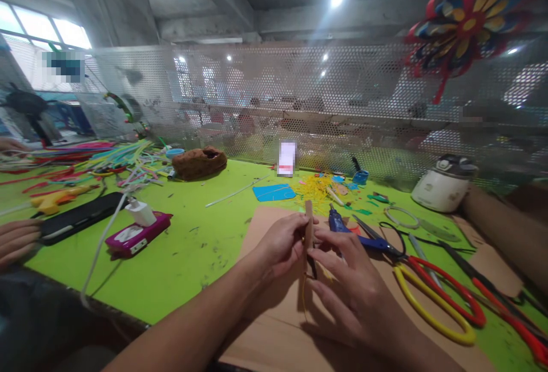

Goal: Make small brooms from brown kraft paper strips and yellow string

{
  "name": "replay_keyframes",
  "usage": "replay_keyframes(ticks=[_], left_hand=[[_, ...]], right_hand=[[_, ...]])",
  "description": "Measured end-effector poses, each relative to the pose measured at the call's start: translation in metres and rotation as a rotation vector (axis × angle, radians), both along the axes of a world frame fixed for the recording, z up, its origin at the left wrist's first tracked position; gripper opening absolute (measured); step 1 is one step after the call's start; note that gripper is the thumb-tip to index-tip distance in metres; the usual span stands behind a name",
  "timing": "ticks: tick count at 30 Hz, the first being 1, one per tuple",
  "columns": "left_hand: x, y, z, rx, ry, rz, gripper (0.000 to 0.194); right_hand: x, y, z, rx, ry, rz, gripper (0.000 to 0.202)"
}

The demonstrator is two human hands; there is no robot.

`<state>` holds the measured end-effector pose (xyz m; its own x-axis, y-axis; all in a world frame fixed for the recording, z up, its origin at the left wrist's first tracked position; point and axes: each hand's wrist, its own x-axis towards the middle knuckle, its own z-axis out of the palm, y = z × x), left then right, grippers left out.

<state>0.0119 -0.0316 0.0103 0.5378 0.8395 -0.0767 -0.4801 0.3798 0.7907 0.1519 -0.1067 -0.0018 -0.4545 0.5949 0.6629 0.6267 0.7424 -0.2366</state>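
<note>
Here, a thin brown strip (309, 229) is held over a tan sheet (278, 340), pinched by the fingers of the left hand (280, 246). Its other side is met by the right hand (357, 283), fingers parted; whether they grip cannot be told.

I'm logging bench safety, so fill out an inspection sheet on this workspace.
Surface: green tabletop, dark marks; a brown sheet lies under the hands.
Job's things: narrow brown strip held upright above the sheet; blue glue gun and scissors to its right.
Clutter: yellow scraps, blue piece, brown pouch.
Hands: left hand pinches the strip; right hand has fingertips beside it, contact unclear.
Cables: white cable descends past the near table edge, beside the purple power strip.
Surroundings: perforated screen behind; another person's hand at far left.
</note>
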Motion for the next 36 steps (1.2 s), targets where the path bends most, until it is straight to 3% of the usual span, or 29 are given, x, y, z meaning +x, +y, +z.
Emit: replay_keyframes(ticks=[7, 11, 15, 18, 21, 29, 36], left_hand=[[-0.003, 0.003, 0.005, -0.055, -0.06, -0.016, 0.014], [-0.006, 0.005, 0.009, -0.066, -0.068, -0.071, 0.023], [-0.008, 0.006, 0.009, -0.064, -0.039, -0.061, 0.025], [-0.009, 0.007, 0.01, -0.054, -0.008, -0.039, 0.024], [-0.01, 0.007, 0.011, -0.048, 0.028, -0.012, 0.023], [-0.012, 0.006, 0.011, -0.028, 0.058, 0.017, 0.022], [-0.012, 0.003, 0.01, -0.033, 0.022, 0.012, 0.015]], right_hand=[[0.0, -0.005, 0.005, 0.073, 0.057, 0.008, 0.039], [0.013, 0.003, 0.009, 0.111, 0.195, -0.126, 0.031], [0.04, 0.029, 0.007, 0.065, 0.285, -0.314, 0.016], [0.058, 0.047, 0.006, -0.19, 0.173, -0.404, 0.022], [0.067, 0.059, 0.007, -0.319, 0.038, -0.399, 0.025], [0.08, 0.076, 0.001, -0.342, -0.19, -0.411, 0.022], [0.09, 0.069, -0.022, -0.318, -0.326, -0.361, 0.046]])
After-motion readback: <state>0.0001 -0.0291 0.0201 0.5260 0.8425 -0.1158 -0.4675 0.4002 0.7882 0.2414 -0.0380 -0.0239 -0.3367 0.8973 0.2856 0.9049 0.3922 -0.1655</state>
